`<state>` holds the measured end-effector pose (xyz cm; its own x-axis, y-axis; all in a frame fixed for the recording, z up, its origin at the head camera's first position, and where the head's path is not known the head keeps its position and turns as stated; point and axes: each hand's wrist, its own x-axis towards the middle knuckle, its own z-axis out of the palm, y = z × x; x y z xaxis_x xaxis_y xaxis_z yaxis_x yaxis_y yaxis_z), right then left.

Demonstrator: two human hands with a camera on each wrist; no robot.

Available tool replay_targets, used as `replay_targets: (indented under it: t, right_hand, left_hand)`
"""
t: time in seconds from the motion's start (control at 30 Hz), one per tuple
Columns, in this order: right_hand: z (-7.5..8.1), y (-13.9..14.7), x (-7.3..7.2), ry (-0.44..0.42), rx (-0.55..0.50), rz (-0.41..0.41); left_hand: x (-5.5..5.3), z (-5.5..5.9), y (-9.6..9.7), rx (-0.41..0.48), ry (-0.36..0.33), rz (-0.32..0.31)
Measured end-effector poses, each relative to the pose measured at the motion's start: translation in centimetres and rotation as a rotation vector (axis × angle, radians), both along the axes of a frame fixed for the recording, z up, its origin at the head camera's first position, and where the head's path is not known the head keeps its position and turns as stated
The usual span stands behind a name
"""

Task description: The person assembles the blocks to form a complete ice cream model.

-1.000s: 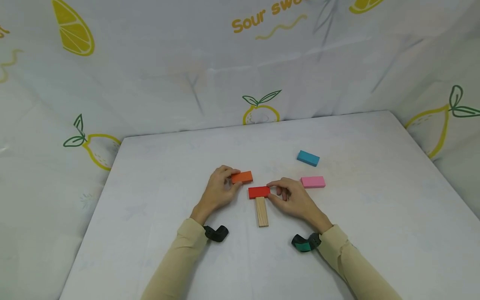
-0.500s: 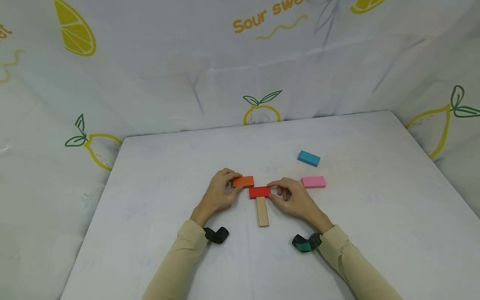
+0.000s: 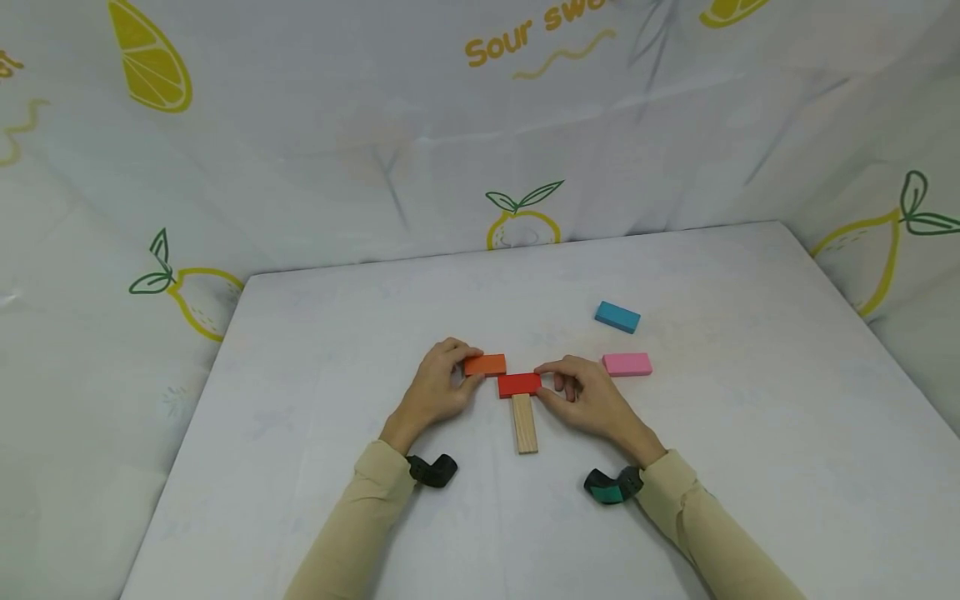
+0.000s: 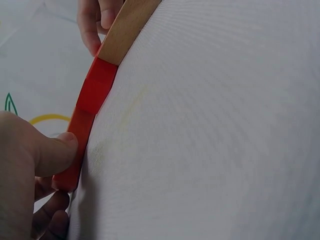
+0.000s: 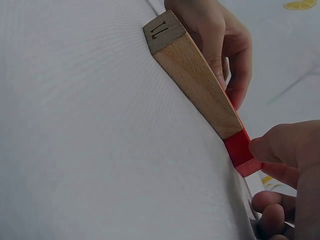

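Observation:
In the head view my left hand (image 3: 438, 383) pinches the left end of an orange block (image 3: 486, 365) between thumb and fingers. Just right of it and slightly nearer lies a red block (image 3: 519, 385), its right end pinched by my right hand (image 3: 588, 398). A plain wooden block (image 3: 525, 424) points toward me from the middle of the red block's near side, making a T. The left wrist view has the orange block (image 4: 80, 142) in line with the red block (image 4: 97, 85). Dark markings show on the end of the wooden block (image 5: 197, 82) in the right wrist view.
A pink block (image 3: 627, 365) lies just beyond my right hand. Farther back, a blue block (image 3: 617, 317) sits at an angle. The white cloth-covered table (image 3: 337, 325) meets a lemon-print sheet (image 3: 315, 167) along its far edge.
My left hand has brought the orange block nearer to me, down toward the far side of the red block, and squared it up. My right hand and the red block have stayed in place.

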<state>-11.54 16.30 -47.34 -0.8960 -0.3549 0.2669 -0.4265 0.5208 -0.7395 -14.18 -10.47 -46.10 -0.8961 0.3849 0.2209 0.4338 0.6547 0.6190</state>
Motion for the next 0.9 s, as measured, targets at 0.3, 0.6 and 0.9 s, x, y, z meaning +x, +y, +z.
replay_targets:
  t: [0.3,0.6,0.9]
  right_hand:
    - [0.02,0.03,0.06,0.011,-0.006,0.002]
    - [0.09,0.02,0.10,0.015,-0.006,0.005]
    - [0.08,0.03,0.10,0.012,-0.008,0.007]
  left_hand:
    - [0.13,0.29,0.12,-0.010,-0.008,-0.019]
    - [0.17,0.28,0.23,-0.035,-0.004,-0.034]
    - [0.05,0.37,-0.11,-0.024,-0.029,-0.047]
